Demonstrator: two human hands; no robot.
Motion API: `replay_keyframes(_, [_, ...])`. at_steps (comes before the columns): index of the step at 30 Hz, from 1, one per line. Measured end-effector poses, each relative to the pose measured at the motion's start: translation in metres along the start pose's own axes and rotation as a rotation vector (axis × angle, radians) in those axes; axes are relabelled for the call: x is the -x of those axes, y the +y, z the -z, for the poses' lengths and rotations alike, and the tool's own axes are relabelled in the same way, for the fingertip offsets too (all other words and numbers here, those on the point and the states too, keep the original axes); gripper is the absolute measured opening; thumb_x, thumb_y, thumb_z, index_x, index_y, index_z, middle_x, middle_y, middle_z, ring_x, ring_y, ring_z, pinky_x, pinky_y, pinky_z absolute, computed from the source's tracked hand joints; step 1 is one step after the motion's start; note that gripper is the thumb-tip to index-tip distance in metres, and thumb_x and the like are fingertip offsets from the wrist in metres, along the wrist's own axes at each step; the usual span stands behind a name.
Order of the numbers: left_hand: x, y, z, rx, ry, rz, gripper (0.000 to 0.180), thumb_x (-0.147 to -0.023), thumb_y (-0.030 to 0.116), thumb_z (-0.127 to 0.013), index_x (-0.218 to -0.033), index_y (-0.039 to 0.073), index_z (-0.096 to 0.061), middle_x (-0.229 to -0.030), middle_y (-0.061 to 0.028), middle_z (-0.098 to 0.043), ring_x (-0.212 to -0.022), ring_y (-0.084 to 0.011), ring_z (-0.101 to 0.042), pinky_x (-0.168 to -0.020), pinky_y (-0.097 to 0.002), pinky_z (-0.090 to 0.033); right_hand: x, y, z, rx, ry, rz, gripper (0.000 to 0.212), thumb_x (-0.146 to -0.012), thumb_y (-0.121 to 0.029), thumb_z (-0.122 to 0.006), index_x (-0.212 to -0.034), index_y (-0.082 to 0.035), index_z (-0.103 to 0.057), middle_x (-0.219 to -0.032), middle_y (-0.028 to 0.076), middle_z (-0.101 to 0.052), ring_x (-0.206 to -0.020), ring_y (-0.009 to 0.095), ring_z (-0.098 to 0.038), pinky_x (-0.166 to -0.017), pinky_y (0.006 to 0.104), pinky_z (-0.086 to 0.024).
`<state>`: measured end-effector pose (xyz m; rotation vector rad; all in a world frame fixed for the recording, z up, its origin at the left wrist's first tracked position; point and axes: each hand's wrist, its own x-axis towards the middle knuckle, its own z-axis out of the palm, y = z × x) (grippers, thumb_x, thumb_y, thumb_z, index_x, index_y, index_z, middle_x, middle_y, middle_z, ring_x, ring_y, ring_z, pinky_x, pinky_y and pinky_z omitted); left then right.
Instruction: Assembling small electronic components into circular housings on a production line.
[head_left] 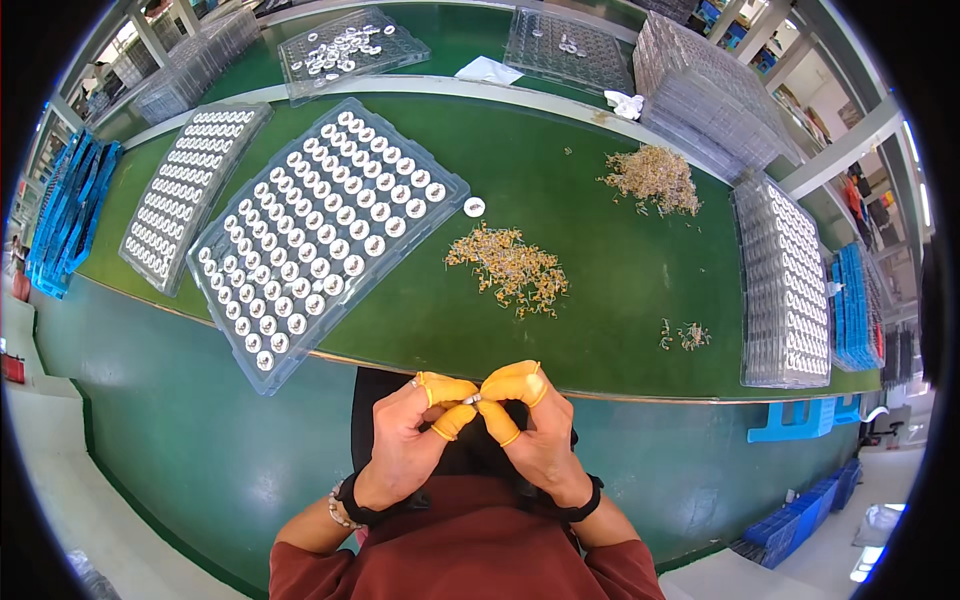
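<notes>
Both hands meet in front of my body, just off the table's near edge, with yellow covers on the thumbs and forefingers. Between the fingertips of my left hand (pixel 415 425) and my right hand (pixel 530 420) is a small whitish round part (pixel 472 399), pinched from both sides. Its details are mostly hidden by the fingers. On the table ahead lies a loose heap of small yellow-and-silver components with wire legs (pixel 507 268). A single white disc (pixel 474 207) lies beside the clear tray (pixel 262 378), which holds rows of white discs with dark centres.
The green table (pixel 620 310) bears another component heap (pixel 655 180) and a few scattered pieces (pixel 692 336). Another filled tray (pixel 150 265) lies left. Stacked trays (pixel 785 290) stand right, and more trays (pixel 700 95) behind. A shelf at the back holds a tray of loose discs (pixel 345 50).
</notes>
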<state>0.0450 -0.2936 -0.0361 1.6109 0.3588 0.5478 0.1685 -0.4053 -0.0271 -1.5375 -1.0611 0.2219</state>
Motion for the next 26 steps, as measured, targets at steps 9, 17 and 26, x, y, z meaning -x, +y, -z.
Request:
replay_keyframes(9, [0.002,-0.009,-0.014,0.488,0.210,0.209,0.020,-0.091,0.001,-0.060,-0.109,-0.005,-0.061,-0.098,-0.0133,-0.067,-0.084,-0.0225,-0.068,-0.057,-0.0287,-0.059,-0.002,0.003,0.006,0.028,0.002,-0.083,0.022,-0.080,0.001,-0.072,-0.098,-0.001,-0.060,-0.089,0.010,-0.061,-0.072,0.018,-0.060,-0.065,0.0270,-0.050])
replay_keyframes(17, [-0.007,-0.011,-0.009,0.518,0.170,0.207,0.021,-0.094,0.002,-0.055,-0.114,-0.004,-0.060,-0.100,-0.0137,-0.066,-0.086,-0.0208,-0.068,-0.062,-0.0291,-0.057,-0.039,0.038,0.039,0.881,0.138,-0.070,0.018,-0.080,-0.006,-0.070,-0.095,-0.001,-0.061,-0.083,0.014,-0.059,-0.072,0.031,-0.059,-0.061,0.0404,-0.048])
replay_keyframes(26, [-0.008,-0.007,-0.007,0.521,0.135,0.283,0.022,-0.096,0.005,-0.053,-0.116,-0.002,-0.058,-0.097,-0.0125,-0.064,-0.081,-0.0181,-0.065,-0.061,-0.0246,-0.053,-0.029,0.040,0.065,0.861,-0.009,-0.014,0.018,-0.079,-0.007,-0.069,-0.096,-0.005,-0.063,-0.084,0.013,-0.058,-0.077,0.032,-0.060,-0.064,0.0408,-0.050])
